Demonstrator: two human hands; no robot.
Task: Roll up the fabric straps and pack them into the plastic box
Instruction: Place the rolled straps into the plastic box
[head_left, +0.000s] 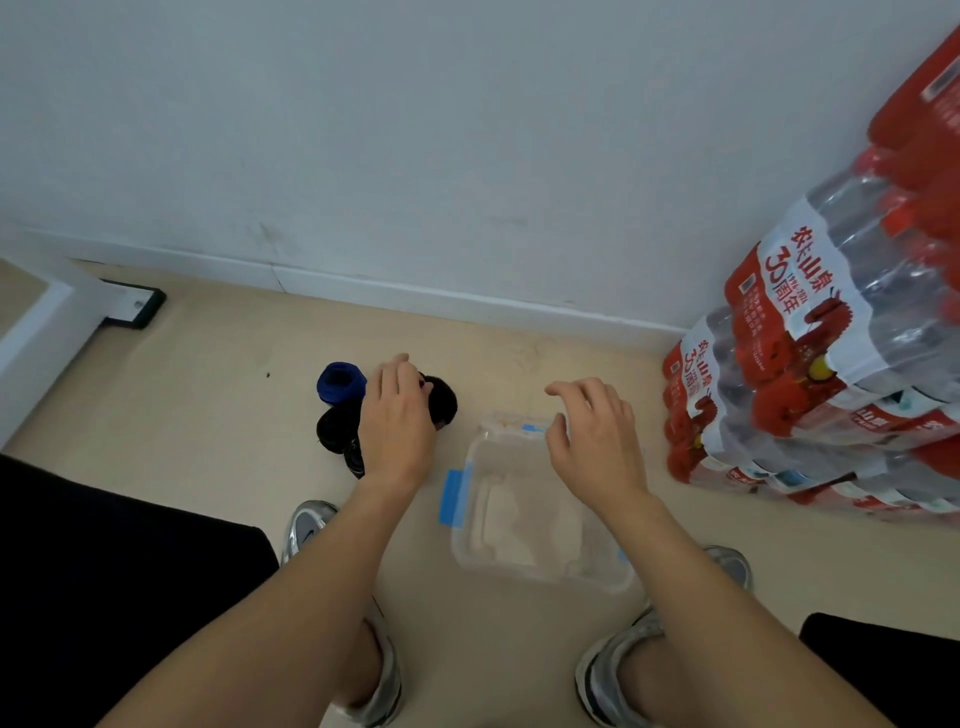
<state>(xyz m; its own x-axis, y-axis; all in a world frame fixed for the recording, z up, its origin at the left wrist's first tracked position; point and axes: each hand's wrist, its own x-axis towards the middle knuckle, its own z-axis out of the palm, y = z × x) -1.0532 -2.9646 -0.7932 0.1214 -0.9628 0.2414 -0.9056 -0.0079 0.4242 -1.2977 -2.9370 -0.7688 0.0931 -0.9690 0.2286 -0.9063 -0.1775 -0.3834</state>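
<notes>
Floor (208, 389), seen from above, person crouched.

Box (467, 551): clear plastic, open-topped, between the two shoes (304, 525) and ahead of them. Blue clip (453, 498) flipped out on its left edge; a second blue clip shows at the far rim.

Straps: already rolled and grouped left of the box, apart from it. Blue roll (340, 382) is farthest left, with a black roll (335, 428) just below and touching it. A second black roll (444, 400) is to the right, nearest the box's far-left corner.

Left hand (397, 421): palm down, fingers extended, lying over the gap between the rolls, fingertips on the right black roll. No grip formed.

Right hand (592, 436): above the box's far rim, fingers loosely curled, holding nothing. Whether the thumb touches the rim clip, cannot tell.

Margins: broad free floor left of the rolls up to a white frame (47, 322). A strip of floor separates rolls and baseboard (467, 306). Water packs (810, 353) are stacked near the box's right side.
</notes>
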